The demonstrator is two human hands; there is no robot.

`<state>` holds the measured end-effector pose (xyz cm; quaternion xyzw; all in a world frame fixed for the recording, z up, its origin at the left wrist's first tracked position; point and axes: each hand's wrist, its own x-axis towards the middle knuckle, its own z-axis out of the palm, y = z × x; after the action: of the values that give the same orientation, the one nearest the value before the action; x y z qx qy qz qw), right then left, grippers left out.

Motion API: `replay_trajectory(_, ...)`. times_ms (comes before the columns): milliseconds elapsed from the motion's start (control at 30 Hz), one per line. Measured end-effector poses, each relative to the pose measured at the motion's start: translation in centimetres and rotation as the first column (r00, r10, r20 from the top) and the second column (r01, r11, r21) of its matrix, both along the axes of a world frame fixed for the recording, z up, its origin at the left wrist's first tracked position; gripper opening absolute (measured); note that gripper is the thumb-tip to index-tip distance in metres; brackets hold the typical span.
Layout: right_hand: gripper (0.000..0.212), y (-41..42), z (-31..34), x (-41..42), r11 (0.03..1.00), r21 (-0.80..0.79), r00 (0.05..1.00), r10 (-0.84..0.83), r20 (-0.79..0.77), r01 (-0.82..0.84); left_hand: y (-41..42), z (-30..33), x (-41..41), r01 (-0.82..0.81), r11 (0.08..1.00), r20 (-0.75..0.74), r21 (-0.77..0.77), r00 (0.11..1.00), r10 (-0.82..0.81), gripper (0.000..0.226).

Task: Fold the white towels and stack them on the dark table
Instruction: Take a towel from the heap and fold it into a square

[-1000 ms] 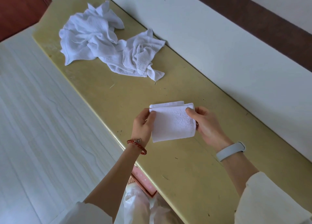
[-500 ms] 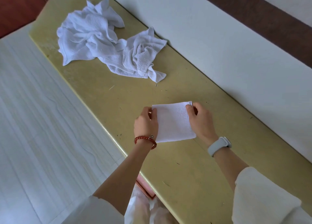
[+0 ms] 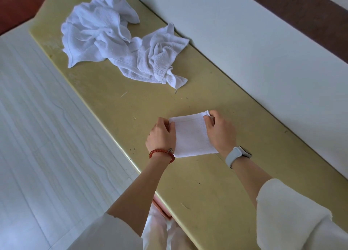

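a person's left hand (image 3: 162, 136) and right hand (image 3: 219, 132) each keep a closed grip on the far corners of a folded towel (image 3: 191, 135), fingers pinching its left and right edges as it lies flat on the yellow worktop (image 3: 207, 189), between the front and wall-side edges. a heap of crumpled towels (image 3: 116, 40) lies well apart, near the worktop's far end.

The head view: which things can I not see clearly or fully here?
- Folded towel: both side edges hidden under the left hand and right hand; layer count unreadable.
- Crumpled towels: tangled, number unclear.
- Pink object: mostly hidden below the table edge.
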<state>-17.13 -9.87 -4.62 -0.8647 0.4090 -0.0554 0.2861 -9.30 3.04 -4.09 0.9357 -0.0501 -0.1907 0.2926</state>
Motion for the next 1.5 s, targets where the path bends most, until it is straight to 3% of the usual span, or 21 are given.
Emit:
replay_trajectory(233,0.024,0.3,0.0,0.5,0.999,0.009,0.994,-0.051,-0.099,0.052,-0.1,0.3,0.7,-0.037,0.998,-0.067,0.043,0.997,0.04,0.014)
replay_trajectory(300,0.027,0.3,0.3,0.5,0.997,0.038,0.994,-0.067,-0.083,0.071,-0.2,0.4,0.9,-0.039,0.998,-0.077,0.048,0.996,0.043,0.013)
replay_trajectory(367,0.031,0.5,0.8,0.3,0.996,-0.061,0.998,-0.059,0.009,0.06,-0.2,0.5,0.9,-0.04,0.998,-0.078,0.048,0.996,0.044,0.012)
replay_trajectory(433,0.029,1.0,1.3,0.0,0.945,-0.313,0.983,0.142,0.119,-0.099,-0.2,0.5,0.9,-0.046,0.998,-0.088,0.034,0.995,0.048,0.012)
replay_trajectory(500,0.035,1.7,1.0,-0.1,0.823,-0.46,0.905,0.416,0.09,-0.333,0.0,0.6,1.0,-0.061,0.998,-0.112,-0.013,0.992,0.059,0.012)
replay_trajectory(567,0.037,2.0,0.1,0.0,0.738,-0.401,0.815,0.578,-0.037,-0.542,0.5,0.7,1.1,-0.102,0.986,-0.153,-0.134,0.985,0.081,0.01)
replay_trajectory(633,0.038,2.1,-0.7,0.1,0.711,-0.282,0.763,0.622,-0.175,-0.644,1.5,0.8,0.8,-0.143,0.952,-0.189,-0.27,0.978,0.093,0.004)
replay_trajectory(767,0.058,1.7,-1.4,0.0,0.653,-0.176,0.664,0.647,-0.376,-0.736,4.3,1.0,-1.0,-0.171,0.893,-0.361,-0.416,0.932,0.01,0.015)
replay_trajectory(833,0.065,1.5,-1.5,-0.1,0.636,-0.16,0.639,0.659,-0.397,-0.755,5.1,1.2,-2.1,-0.204,0.859,-0.475,-0.469,0.879,-0.05,0.013)
replay_trajectory(933,0.069,1.5,-1.2,0.0,0.641,-0.161,0.641,0.647,-0.413,-0.75,5.5,1.1,-3.3,-0.194,0.843,-0.529,-0.501,0.84,-0.121,0.021)
replay_trajectory(1167,0.071,1.6,-1.2,0.1,0.638,-0.173,0.638,0.63,-0.444,-0.75,5.9,1.1,-3.8,0.012,0.944,-0.36,-0.33,0.923,-0.137,0.009)
replay_trajectory(1267,0.07,1.7,-1.5,0.0,0.633,-0.2,0.645,0.622,-0.444,-0.748,5.8,0.9,-3.2,0.013,0.973,-0.384,-0.232,0.917,-0.104,0.005)
replay_trajectory(1367,0.07,1.6,-1.8,0.0,0.623,-0.209,0.639,0.618,-0.458,-0.753,5.4,1.5,-3.2,-0.044,0.969,-0.418,-0.242,0.906,-0.063,0.011)
replay_trajectory(1433,0.067,1.7,-2.1,0.0,0.618,-0.223,0.641,0.618,-0.455,-0.754,5.1,1.9,-3.6,-0.004,0.978,-0.262,-0.207,0.964,-0.051,0.005)
replay_trajectory(1500,0.063,1.7,-2.0,0.0,0.629,-0.229,0.657,0.619,-0.43,-0.743,4.9,1.6,-4.0,0.112,0.988,0.043,-0.108,0.993,-0.108,0.014)
